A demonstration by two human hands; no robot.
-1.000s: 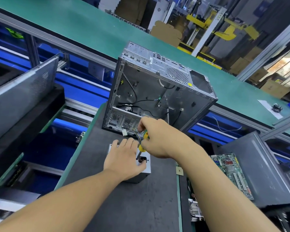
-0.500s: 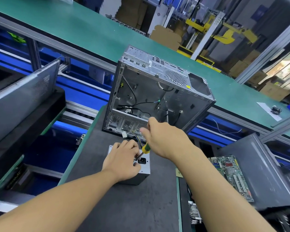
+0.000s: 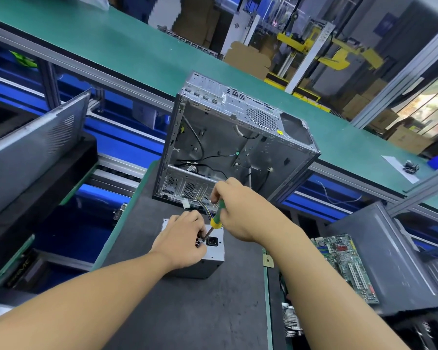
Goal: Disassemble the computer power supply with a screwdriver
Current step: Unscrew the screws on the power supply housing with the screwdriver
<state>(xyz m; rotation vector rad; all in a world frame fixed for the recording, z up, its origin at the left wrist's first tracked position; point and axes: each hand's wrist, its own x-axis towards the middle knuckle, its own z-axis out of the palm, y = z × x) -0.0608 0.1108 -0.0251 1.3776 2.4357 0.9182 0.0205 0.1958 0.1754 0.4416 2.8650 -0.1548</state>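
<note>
A dark mat (image 3: 187, 311) covers the bench. A green belt (image 3: 137, 51) runs behind it, and boxes (image 3: 405, 140) stand in the hall beyond. One open case (image 3: 238, 147) stands upright on the mat, one power supply (image 3: 216, 252) lies just before it, and one motherboard (image 3: 344, 266) sits to the right. The right hand (image 3: 240, 213) is clamped round one screwdriver (image 3: 219, 213), tip down on the supply's top. The left hand (image 3: 182, 238) rests on the supply with its fingers curled at the shaft; I cannot tell whether they pinch it.
</note>
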